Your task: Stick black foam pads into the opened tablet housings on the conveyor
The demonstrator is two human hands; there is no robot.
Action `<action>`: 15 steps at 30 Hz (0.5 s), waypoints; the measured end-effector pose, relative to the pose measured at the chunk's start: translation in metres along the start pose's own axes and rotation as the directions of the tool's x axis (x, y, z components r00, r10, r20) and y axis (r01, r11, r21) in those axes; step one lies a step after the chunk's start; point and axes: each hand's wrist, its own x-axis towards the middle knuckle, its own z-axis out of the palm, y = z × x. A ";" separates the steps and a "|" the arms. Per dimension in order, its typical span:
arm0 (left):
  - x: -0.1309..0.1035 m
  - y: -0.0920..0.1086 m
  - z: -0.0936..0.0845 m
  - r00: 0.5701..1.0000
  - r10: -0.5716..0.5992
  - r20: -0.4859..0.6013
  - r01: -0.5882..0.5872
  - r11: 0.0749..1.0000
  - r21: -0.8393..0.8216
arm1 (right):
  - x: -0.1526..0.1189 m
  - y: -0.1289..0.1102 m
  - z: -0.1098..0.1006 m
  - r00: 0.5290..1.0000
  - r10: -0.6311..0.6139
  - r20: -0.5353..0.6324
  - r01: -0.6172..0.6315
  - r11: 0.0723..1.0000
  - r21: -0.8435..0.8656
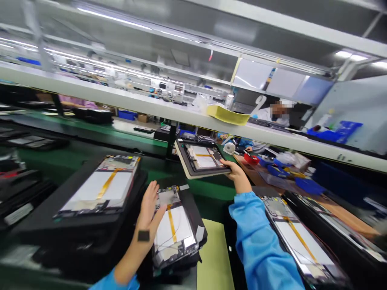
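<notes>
My right hand (pixel 237 174) grips the near right edge of a black tray (pixel 189 164) with a pale underside, held tilted over the green bench. An opened tablet (pixel 203 162), its white battery and orange ribbon cable showing, lies in that tray. My left hand (pixel 150 215) has its fingers stretched out and thumb apart, at the left edge of another opened tablet (pixel 178 219); whether it touches is unclear. That tablet rests on a black tray (pixel 193 205). Left of it, a similar tablet (pixel 101 187) lies on a black tray stack (pixel 45 223).
More opened tablets (pixel 302 237) stand at the right. A yellow-green sheet (pixel 213 253) lies between the stacks. A white shelf beam (pixel 136 102) crosses above the bench, with a yellow tray (pixel 228 114) on it. Beyond are blue bins (pixel 310 185), a red bin (pixel 250 158) and co-workers.
</notes>
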 end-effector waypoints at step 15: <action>-0.088 -0.003 -0.008 0.980 0.189 0.057 -0.188 0.810 0.555 | -0.010 0.039 0.156 0.917 0.035 0.397 0.221 0.784 -0.581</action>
